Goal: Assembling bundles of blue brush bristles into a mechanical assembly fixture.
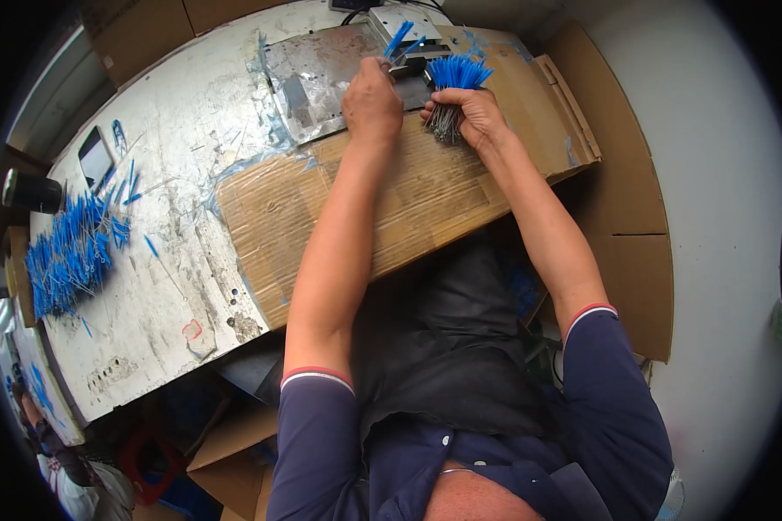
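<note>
Imagine a clock laid over the view. At 1 o'clock, the right hand holds a thick bundle of blue-tipped wires; its fingers are closed around the bare wires, and the blue ends point upward, above the fist. At 12 o'clock is the left hand, with its fingers curled beside a small black fixture. A few blue-tipped pieces stick out just past these fingers; whether they are pinched, I cannot tell. Between 11 and 12 o'clock, a worn metal plate lies on the white worktop. The forearms pass above a taped cardboard sheet. Near 9 o'clock there is a big pile of similar wires, at 10 o'clock a smartphone, and between them, farther left, a black cup.
</note>
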Motion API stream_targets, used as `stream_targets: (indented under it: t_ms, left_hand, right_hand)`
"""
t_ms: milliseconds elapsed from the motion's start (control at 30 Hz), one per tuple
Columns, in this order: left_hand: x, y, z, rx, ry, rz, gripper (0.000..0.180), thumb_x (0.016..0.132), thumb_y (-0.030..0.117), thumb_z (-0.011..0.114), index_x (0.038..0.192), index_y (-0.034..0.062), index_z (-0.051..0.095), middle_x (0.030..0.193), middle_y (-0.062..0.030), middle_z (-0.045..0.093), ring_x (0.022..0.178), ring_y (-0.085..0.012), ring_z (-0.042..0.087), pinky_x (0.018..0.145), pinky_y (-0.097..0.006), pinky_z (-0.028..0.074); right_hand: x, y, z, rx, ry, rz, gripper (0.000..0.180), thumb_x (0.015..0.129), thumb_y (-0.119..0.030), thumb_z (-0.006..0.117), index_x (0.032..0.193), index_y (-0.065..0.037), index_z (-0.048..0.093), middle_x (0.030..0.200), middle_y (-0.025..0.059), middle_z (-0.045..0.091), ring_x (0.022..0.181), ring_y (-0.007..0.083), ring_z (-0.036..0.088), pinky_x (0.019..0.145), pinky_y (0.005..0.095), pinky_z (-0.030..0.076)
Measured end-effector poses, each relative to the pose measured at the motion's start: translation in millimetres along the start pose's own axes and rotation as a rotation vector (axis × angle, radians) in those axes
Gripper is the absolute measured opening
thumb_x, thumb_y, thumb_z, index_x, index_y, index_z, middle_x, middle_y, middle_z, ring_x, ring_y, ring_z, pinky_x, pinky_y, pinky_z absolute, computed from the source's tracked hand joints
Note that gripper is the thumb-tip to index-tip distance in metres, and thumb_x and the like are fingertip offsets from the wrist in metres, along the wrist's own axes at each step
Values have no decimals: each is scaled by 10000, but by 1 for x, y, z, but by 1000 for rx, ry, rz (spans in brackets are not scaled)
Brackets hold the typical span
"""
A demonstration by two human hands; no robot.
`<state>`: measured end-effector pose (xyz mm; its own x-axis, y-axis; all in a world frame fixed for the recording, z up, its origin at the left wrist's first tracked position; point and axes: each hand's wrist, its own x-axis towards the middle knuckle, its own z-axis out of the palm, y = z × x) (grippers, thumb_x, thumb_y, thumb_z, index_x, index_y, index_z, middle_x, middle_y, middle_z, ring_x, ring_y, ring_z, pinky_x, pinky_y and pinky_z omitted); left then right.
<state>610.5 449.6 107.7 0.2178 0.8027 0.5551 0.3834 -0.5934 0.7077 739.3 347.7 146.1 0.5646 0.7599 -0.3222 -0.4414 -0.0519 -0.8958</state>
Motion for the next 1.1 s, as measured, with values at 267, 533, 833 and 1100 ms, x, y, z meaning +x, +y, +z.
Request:
stream_targets:
  t_ms: [267,533,833,1100]
  left_hand:
    - [-2,11,-4,-529,-235,-199,132,1004,127,563,1065,16,600,793,-67,705,577,-125,644,516,-305,519]
    - [-1,17,-15,-718,-241,-427,135,1021,83,512,1111,-9,552,831,-59,656,614,-87,588,550,-242,514]
    - [0,19,-16,-1030,-392,-575,224,1028,76,460,1233,1,508,903,-11,563,644,-65,513,575,-213,471]
    - [-11,38,-21,-536,-398,-436,197,1008,196,600,986,3,633,807,18,603,723,-37,509,656,-218,456]
  right_hand:
    - [-14,8,30,-185,-100,-135,183,779,96,697,956,76,656,791,161,686,624,250,696,564,376,617]
    - [-17,19,24,-113,-188,-156,193,828,-31,706,997,50,658,838,123,705,653,207,699,579,343,608]
    - [-16,19,7,68,-277,-215,206,837,-38,671,1035,21,664,889,101,707,707,179,684,640,336,609]
    - [-13,26,11,-15,-167,-312,247,830,-9,717,1074,-1,681,973,24,710,858,87,653,775,248,533]
